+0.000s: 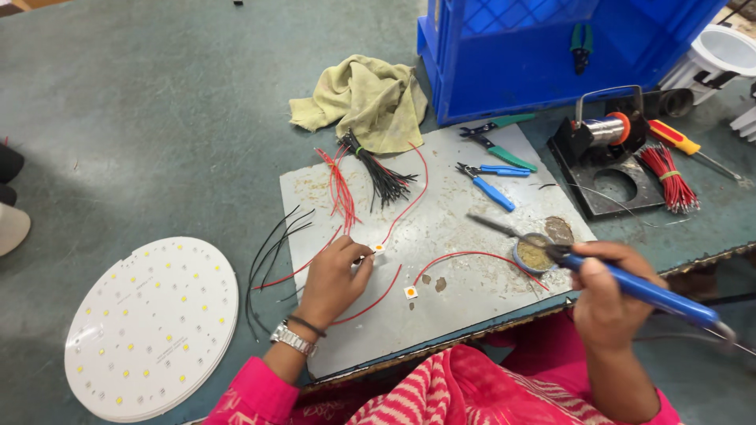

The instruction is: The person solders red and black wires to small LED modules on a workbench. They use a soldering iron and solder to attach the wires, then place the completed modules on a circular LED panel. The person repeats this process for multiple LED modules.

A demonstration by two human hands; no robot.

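My left hand (pixel 335 271) rests on a grey work mat (pixel 472 299), its fingers pinching a red wire beside a small orange-and-white LED chip (pixel 379 248). A second small LED chip (pixel 410 292) with a red wire (pixel 472 255) lies just right of that hand. My right hand (pixel 610 295) grips a blue-handled soldering iron (pixel 646 291). Its metal tip (pixel 496 226) points left, above a small round tin of flux (pixel 534 253).
A round white LED board (pixel 150 327) lies at the left. Loose red wires (pixel 340 189) and black wires (pixel 382 177), a yellow-green cloth (pixel 366 98), blue pliers (pixel 488 185), green cutters (pixel 500 145), a solder spool on a stand (pixel 610 130) and a blue crate (pixel 551 47) sit farther back.
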